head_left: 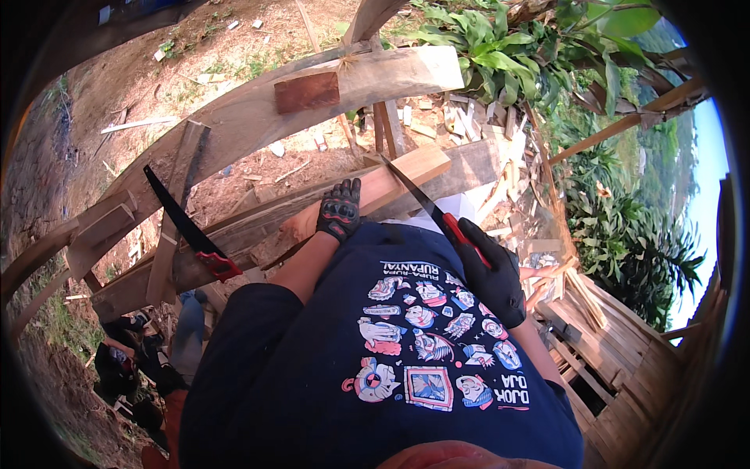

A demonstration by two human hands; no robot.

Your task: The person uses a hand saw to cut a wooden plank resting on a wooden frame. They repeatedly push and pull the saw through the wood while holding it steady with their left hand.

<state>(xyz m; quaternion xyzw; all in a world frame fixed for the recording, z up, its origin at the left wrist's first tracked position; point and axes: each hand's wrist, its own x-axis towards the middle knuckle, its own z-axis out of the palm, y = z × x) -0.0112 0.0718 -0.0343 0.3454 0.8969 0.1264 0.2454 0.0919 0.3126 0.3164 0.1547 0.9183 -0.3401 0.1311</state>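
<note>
Right grip (494,273): closed around the red handle of a saw (424,202)
Saw blade: across the squared beam (380,184), near its right end; contact unclear
Left grip (341,209): laid on the beam, fingers outstretched
Second saw (178,213): at left, apart from both grips

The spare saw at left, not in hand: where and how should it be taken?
Take the spare saw by its red handle, probably from the lower right of the head view: that end lies toward the wearer's left sleeve, while the narrowing dark blade points upper left, away from that approach.
</note>
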